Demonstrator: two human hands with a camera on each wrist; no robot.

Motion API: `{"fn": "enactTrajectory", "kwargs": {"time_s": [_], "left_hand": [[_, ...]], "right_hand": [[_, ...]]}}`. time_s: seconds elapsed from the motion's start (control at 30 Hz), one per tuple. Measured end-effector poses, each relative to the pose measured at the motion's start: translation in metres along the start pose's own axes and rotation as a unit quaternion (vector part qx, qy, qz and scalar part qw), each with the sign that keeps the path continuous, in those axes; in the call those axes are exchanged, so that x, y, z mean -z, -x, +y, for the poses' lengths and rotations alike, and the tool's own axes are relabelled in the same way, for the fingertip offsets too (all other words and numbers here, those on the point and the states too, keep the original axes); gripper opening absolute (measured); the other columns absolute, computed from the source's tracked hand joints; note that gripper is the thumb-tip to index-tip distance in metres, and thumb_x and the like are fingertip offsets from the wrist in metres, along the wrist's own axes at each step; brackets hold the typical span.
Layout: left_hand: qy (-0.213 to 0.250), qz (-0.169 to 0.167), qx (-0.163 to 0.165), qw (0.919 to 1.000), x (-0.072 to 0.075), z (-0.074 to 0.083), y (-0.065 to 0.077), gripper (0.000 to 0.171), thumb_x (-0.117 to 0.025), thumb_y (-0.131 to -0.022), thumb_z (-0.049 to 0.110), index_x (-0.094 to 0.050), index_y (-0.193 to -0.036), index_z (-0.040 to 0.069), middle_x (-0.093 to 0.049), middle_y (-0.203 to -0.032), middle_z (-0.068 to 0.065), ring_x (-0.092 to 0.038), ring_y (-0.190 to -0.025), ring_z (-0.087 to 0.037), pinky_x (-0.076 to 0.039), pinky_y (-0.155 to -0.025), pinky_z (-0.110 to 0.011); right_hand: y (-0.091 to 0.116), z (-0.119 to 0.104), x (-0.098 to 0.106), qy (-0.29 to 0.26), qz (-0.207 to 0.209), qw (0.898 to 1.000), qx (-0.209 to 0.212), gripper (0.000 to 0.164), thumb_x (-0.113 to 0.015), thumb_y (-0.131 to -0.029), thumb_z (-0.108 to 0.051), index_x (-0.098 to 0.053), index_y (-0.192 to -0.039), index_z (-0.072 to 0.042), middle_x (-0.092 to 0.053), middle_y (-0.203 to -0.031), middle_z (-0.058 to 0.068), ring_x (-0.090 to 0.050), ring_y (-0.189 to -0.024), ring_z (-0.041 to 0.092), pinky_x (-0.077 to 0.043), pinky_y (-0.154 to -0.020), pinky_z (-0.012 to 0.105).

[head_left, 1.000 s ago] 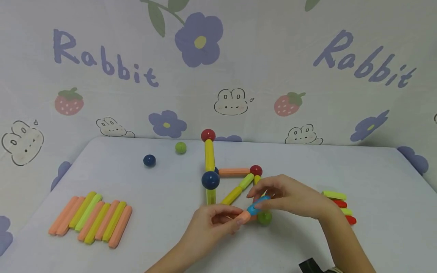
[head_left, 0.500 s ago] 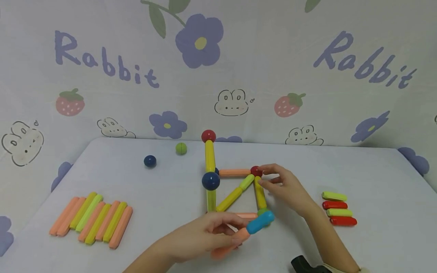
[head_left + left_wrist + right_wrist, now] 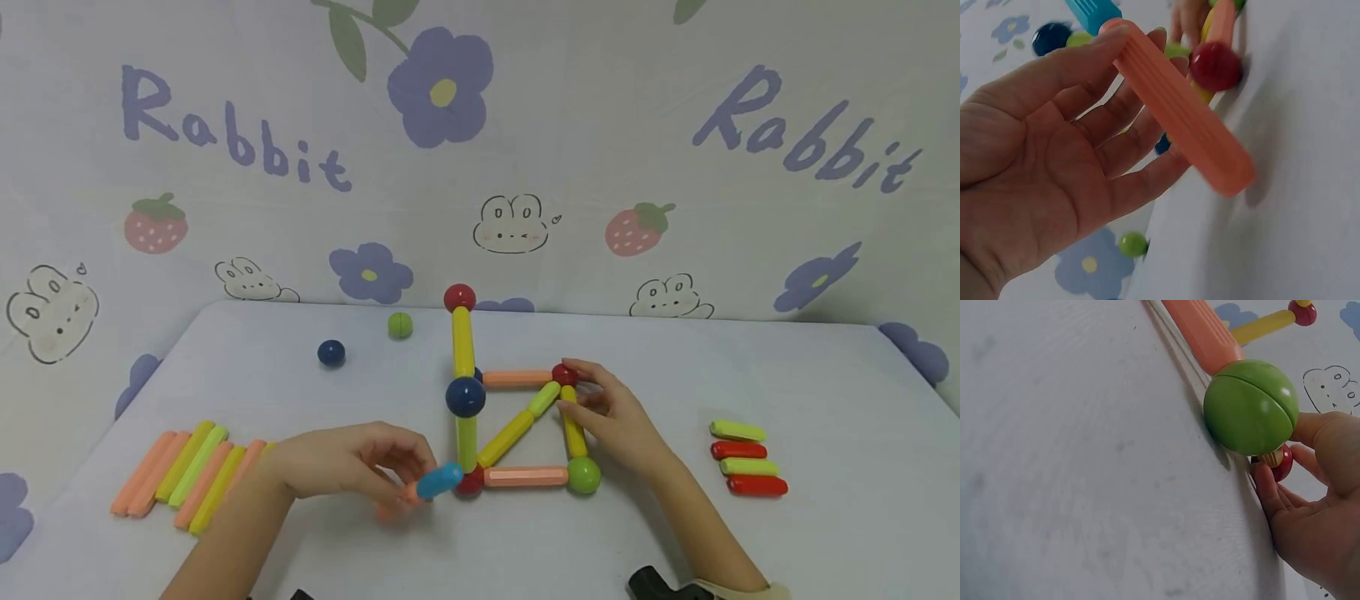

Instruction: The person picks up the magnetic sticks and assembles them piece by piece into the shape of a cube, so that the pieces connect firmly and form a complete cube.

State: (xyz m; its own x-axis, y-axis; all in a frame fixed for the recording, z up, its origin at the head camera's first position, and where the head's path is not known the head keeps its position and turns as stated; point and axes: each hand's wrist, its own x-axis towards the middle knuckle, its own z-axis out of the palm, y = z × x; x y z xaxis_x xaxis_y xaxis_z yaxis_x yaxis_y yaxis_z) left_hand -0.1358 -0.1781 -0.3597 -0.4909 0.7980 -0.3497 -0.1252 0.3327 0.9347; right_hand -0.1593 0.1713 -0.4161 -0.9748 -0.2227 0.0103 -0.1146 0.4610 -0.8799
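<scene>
In the left wrist view, the left hand (image 3: 1063, 147) holds a ribbed orange stick (image 3: 1175, 106) of plastic look, its grip narrow: the thumb presses the upper end and the fingers lie behind. A ribbed light-blue stick (image 3: 1093, 12) joins that upper end, and both are raised clear of the white counter (image 3: 1310, 187). Beyond them sits a glossy red ball (image 3: 1215, 67); lower down is a loose green ball (image 3: 1133, 244).

In the right wrist view, the right hand (image 3: 1325, 515) has its grip around a second red ball (image 3: 1285, 465) and the adjoining end of a yellow stick (image 3: 1270, 457). A large glossy green ball (image 3: 1250, 407), grooved across its face, stands in front, touching an orange crosspiece (image 3: 1207, 334).

In the head view, these form a four-sided base on the counter, with the right hand at its far right corner. A diagonal of a yellow rod (image 3: 506, 437) and a lime rod (image 3: 544, 400) crosses it. At the near left corner, a lime upright (image 3: 467, 442) leads to a dark blue ball (image 3: 465, 397). The left hand is left of that corner; whether the light-blue stick touches the corner's red ball, I cannot tell. A row of orange, yellow and lime sticks (image 3: 198, 468) lies at left, partly behind the left forearm; four short sticks (image 3: 750, 467), lime and red, lie at right.
</scene>
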Motion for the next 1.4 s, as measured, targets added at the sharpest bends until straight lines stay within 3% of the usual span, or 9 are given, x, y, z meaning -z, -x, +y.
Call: {"fn": "enactTrajectory", "kwargs": {"time_s": [0.13, 0.27, 0.4, 0.57, 0.63, 0.73, 1.03, 1.23, 1.4], "left_hand": [[0.025, 0.066, 0.003, 0.9975, 0.014, -0.007, 0.012, 0.028, -0.067, -0.097, 0.004, -0.061, -0.123, -0.004, -0.072, -0.114, -0.012, -0.066, -0.106, -0.023, -0.057, -0.091, -0.030], [0.071, 0.152, -0.005, 0.9858, 0.018, -0.010, 0.010, 0.036, -0.068, -0.100, 0.011, -0.054, -0.131, -0.003, -0.072, -0.122, -0.012, -0.071, -0.115, -0.028, -0.057, -0.102, -0.041], [0.120, 0.231, -0.024, 0.9653, 0.014, -0.012, -0.002, 0.042, -0.070, -0.102, 0.015, -0.050, -0.134, -0.002, -0.070, -0.127, -0.016, -0.071, -0.119, -0.030, -0.056, -0.106, -0.050], [0.175, 0.318, -0.061, 0.9296, 0.006, -0.013, -0.019, 0.038, -0.064, -0.105, 0.009, -0.048, -0.135, -0.005, -0.070, -0.127, -0.015, -0.070, -0.117, -0.022, -0.055, -0.106, -0.049], [0.199, 0.338, -0.075, 0.9169, 0.002, -0.012, -0.025, 0.040, -0.061, -0.106, 0.006, -0.044, -0.139, -0.008, -0.069, -0.126, -0.014, -0.069, -0.115, -0.020, -0.056, -0.105, -0.048], [0.223, 0.350, -0.077, 0.9068, -0.002, -0.010, -0.032, 0.044, -0.058, -0.106, 0.003, -0.040, -0.144, -0.009, -0.068, -0.121, -0.009, -0.070, -0.112, -0.018, -0.057, -0.103, -0.045], [0.190, 0.345, -0.047, 0.9181, -0.007, -0.007, -0.046, 0.039, -0.060, -0.106, 0.004, -0.046, -0.141, -0.005, -0.068, -0.112, -0.007, -0.070, -0.104, -0.017, -0.059, -0.100, -0.043], [0.151, 0.342, -0.049, 0.9262, -0.006, -0.005, -0.053, 0.039, -0.060, -0.106, 0.006, -0.049, -0.142, -0.003, -0.069, -0.118, -0.011, -0.070, -0.105, -0.018, -0.059, -0.101, -0.044], [0.144, 0.343, -0.041, 0.9273, -0.006, -0.001, -0.061, 0.039, -0.059, -0.107, 0.007, -0.051, -0.143, -0.003, -0.067, -0.129, -0.019, -0.069, -0.108, -0.020, -0.058, -0.103, -0.044]], "right_hand": [[0.000, 0.001, 0.000, -0.004, -0.001, 1.000, 0.000, 0.057, -0.068, -0.103, -0.011, -0.047, -0.155, -0.006, -0.051, -0.154, 0.025, -0.062, -0.115, 0.035, -0.055, -0.087, 0.021], [0.000, 0.002, -0.001, -0.004, 0.000, 1.000, -0.005, 0.057, -0.068, -0.103, -0.012, -0.046, -0.156, -0.007, -0.050, -0.154, 0.024, -0.062, -0.117, 0.036, -0.055, -0.087, 0.022], [-0.001, 0.003, -0.001, -0.006, 0.002, 1.000, -0.013, 0.058, -0.068, -0.103, -0.013, -0.046, -0.156, -0.009, -0.050, -0.154, 0.024, -0.062, -0.118, 0.036, -0.055, -0.086, 0.022], [-0.001, 0.004, -0.002, -0.009, 0.007, 1.000, -0.027, 0.059, -0.069, -0.103, -0.014, -0.046, -0.157, -0.011, -0.050, -0.154, 0.023, -0.061, -0.118, 0.035, -0.055, -0.085, 0.020], [-0.001, 0.005, -0.002, -0.010, 0.008, 1.000, -0.026, 0.059, -0.069, -0.103, -0.013, -0.046, -0.157, -0.011, -0.050, -0.154, 0.023, -0.062, -0.117, 0.035, -0.055, -0.085, 0.018], [-0.001, 0.006, -0.003, -0.012, 0.011, 1.000, -0.022, 0.059, -0.069, -0.102, -0.012, -0.046, -0.157, -0.011, -0.050, -0.154, 0.023, -0.062, -0.115, 0.034, -0.055, -0.084, 0.017], [-0.001, 0.006, -0.004, -0.019, 0.017, 1.000, -0.019, 0.058, -0.070, -0.102, -0.013, -0.048, -0.155, -0.012, -0.052, -0.152, 0.023, -0.062, -0.113, 0.033, -0.055, -0.080, 0.020], [-0.001, 0.007, -0.005, -0.017, 0.019, 1.000, -0.015, 0.058, -0.071, -0.101, -0.012, -0.049, -0.155, -0.012, -0.053, -0.151, 0.024, -0.061, -0.110, 0.031, -0.055, -0.077, 0.019], [-0.001, 0.008, -0.004, -0.018, 0.019, 1.000, -0.013, 0.058, -0.071, -0.101, -0.012, -0.048, -0.155, -0.012, -0.053, -0.151, 0.023, -0.060, -0.109, 0.030, -0.055, -0.076, 0.019]]}}
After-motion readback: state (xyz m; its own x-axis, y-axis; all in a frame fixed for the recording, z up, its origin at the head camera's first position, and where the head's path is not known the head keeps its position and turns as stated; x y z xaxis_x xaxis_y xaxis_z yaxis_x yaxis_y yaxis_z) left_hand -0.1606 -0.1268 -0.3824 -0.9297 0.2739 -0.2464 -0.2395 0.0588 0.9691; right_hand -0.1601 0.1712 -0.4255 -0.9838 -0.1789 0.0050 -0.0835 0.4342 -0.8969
